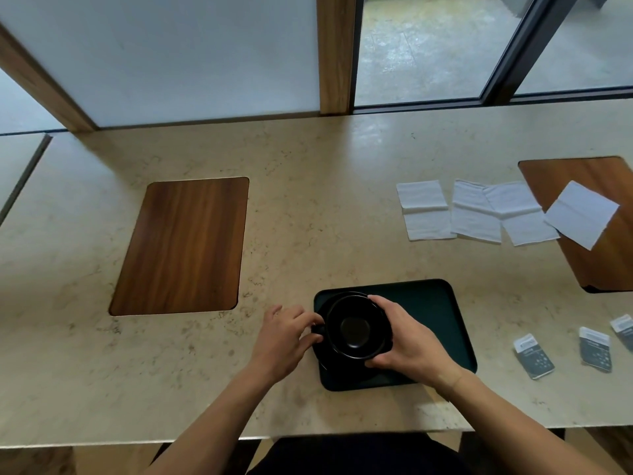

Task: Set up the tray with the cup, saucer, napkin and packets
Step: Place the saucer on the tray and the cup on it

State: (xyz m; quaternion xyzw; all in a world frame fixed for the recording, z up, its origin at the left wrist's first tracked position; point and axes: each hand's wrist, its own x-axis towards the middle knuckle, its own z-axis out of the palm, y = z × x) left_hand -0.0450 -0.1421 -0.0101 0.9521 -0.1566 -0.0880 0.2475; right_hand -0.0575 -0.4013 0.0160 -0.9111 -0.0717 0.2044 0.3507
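Note:
A dark green tray (442, 313) lies near the counter's front edge. On its left half stands a black cup (356, 329) over a black saucer (329, 301), whose rim shows behind it. My left hand (284, 337) pinches the cup's handle on the left. My right hand (407, 337) wraps the cup's right side. Several white napkins (476, 212) lie spread out at the far right. Three dark packets (534, 356) rest on the counter to the right of the tray.
A wooden inlay panel (181, 246) sits in the beige stone counter (308, 200) to the left, another wooden panel (596, 241) at the far right under one napkin. Glass panes and a wooden post (337, 53) stand behind the counter.

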